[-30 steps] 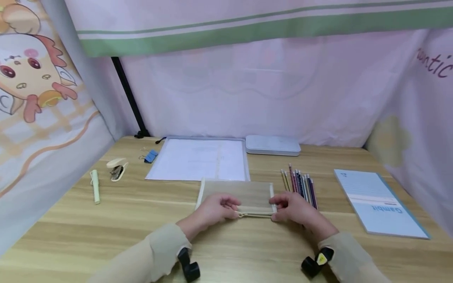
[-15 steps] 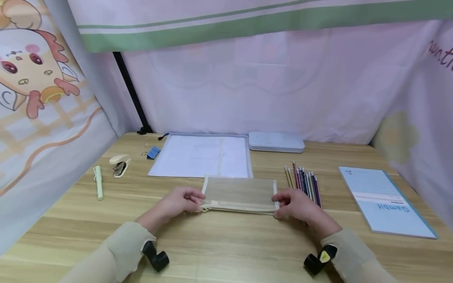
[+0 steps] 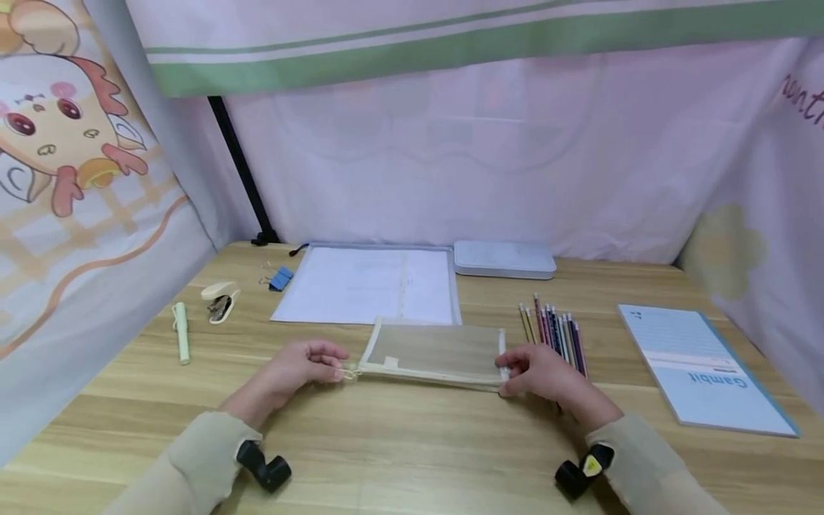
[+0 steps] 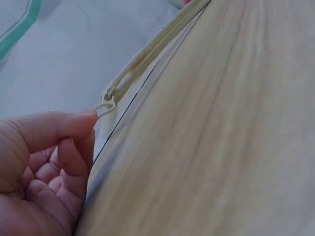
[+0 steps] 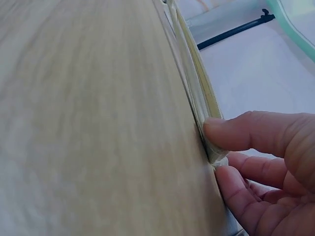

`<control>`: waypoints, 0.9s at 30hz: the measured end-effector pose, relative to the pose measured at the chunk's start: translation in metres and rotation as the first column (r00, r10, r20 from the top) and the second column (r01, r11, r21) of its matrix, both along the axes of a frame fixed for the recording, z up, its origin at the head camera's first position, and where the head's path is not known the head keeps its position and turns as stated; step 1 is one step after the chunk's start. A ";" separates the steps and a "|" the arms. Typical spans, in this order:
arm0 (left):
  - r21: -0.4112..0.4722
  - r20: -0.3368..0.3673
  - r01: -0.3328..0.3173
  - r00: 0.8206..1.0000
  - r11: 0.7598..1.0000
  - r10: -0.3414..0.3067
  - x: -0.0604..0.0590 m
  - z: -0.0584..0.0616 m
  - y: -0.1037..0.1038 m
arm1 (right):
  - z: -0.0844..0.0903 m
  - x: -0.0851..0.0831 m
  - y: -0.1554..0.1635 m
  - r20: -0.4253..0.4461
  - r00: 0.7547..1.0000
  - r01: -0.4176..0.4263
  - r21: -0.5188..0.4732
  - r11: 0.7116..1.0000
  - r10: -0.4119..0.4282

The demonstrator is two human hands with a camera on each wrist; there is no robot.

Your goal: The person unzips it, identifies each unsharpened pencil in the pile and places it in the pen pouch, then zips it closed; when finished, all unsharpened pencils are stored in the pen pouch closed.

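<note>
A beige mesh zip pouch (image 3: 438, 350) lies flat on the wooden table (image 3: 399, 443) in front of me. My left hand (image 3: 335, 368) pinches the small zipper pull (image 3: 350, 374) at the pouch's left end. The left wrist view shows the pull (image 4: 105, 109) held against my thumb tip, with the zipper line (image 4: 147, 54) running away from it. My right hand (image 3: 505, 375) grips the pouch's right end. In the right wrist view, the thumb (image 5: 246, 132) presses on top of the pouch's edge (image 5: 197, 93) and the fingers sit beneath.
Several coloured pencils (image 3: 553, 332) lie just right of the pouch, with a blue notebook (image 3: 698, 365) beyond them. Behind are a clear folder of paper (image 3: 367, 286) and a pale tin case (image 3: 504, 259). A stapler (image 3: 219, 300), blue clip (image 3: 278, 277) and green pen (image 3: 182, 332) lie left. Fabric walls enclose the table.
My left hand has drawn the zipper pull leftward, from about the middle of the pouch's near edge to its left end. The right hand has kept its hold on the right end.
</note>
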State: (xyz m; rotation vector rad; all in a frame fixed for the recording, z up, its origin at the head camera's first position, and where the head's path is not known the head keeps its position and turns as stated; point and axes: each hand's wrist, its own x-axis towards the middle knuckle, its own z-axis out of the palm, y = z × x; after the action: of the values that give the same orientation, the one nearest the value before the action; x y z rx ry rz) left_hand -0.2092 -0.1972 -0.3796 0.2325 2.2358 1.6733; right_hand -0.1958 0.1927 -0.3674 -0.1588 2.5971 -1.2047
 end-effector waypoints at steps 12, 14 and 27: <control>-0.058 -0.090 0.083 0.992 0.995 -0.088 -0.012 0.037 0.034 | 0.001 0.000 0.002 0.006 0.999 -0.041 0.003 0.999 0.041; -0.023 -0.083 0.157 0.984 0.987 -0.159 -0.020 0.039 0.045 | 0.002 0.000 0.003 0.009 0.999 -0.039 0.001 0.999 0.039; -0.065 0.045 0.499 0.867 0.864 -0.497 -0.042 0.016 0.110 | 0.001 -0.001 0.005 -0.002 0.998 -0.056 -0.011 0.998 0.056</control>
State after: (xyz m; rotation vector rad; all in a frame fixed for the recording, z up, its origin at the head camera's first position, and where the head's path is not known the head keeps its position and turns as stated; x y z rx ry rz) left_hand -0.2509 -0.0875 -0.3634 0.7008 1.9831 1.3000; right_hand -0.1964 0.1972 -0.3665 -0.2335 2.5697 -1.2008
